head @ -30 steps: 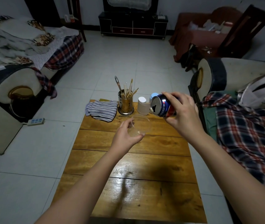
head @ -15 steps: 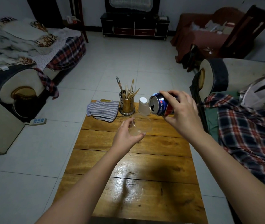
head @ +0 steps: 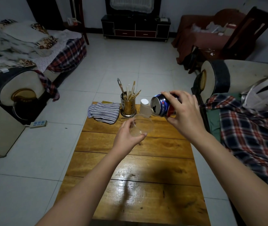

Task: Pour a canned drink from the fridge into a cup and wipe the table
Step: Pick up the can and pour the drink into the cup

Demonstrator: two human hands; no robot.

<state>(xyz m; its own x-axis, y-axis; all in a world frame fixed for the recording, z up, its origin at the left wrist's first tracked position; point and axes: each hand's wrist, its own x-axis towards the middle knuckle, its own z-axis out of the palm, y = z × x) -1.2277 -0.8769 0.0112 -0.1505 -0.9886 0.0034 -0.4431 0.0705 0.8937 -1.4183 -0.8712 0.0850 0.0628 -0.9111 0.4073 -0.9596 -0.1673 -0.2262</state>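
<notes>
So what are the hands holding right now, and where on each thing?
The left hand grips the clear plastic cup around its lower side; the right hand grips the blue drink can around its body, tipped toward the cup.

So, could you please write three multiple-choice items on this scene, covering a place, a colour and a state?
1. Where does the striped cloth lie?
A. the table's far left corner
B. the floor
C. the sofa

2. What is the can's main colour?
A. green
B. blue
C. yellow

3. How is the can held?
A. upright
B. tipped, opening toward the clear cup
C. upside down

Answers: 1 A, it rests on the table beside the utensil holder. 2 B, the body is blue. 3 B, the right hand tilts it; the left hand holds the cup.
</notes>
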